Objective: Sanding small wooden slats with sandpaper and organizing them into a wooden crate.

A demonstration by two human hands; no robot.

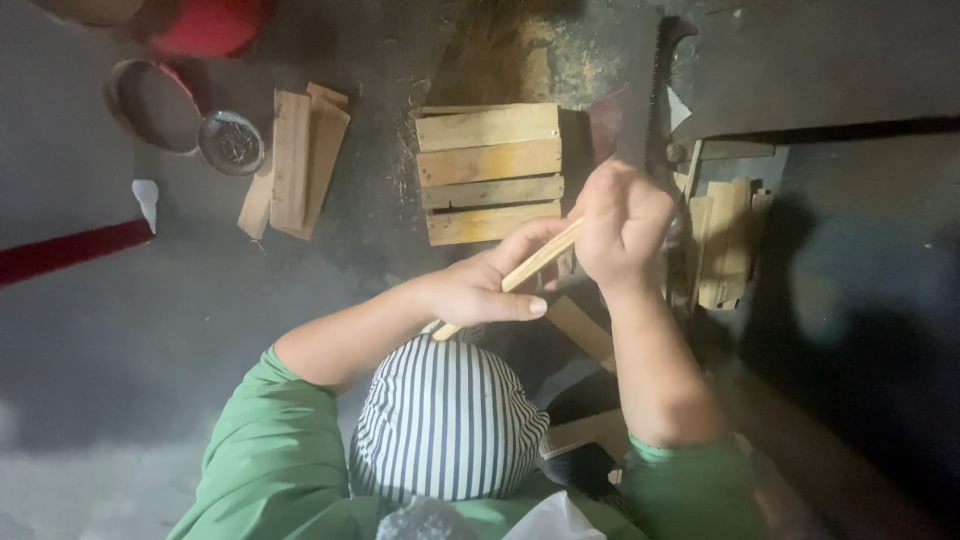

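Left hand (490, 290) and right hand (622, 222) both grip a thin pale wooden strip (530, 265): light, stiff, probably snappable; hold near ends.

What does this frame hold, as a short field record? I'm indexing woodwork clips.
left hand: grips the thin wooden stick
right hand: closed on the stick's upper end, beside a dark saw blade
ahead: slatted wooden crate
left floor: loose wooden planks, round metal tin
right: stacked wood pieces
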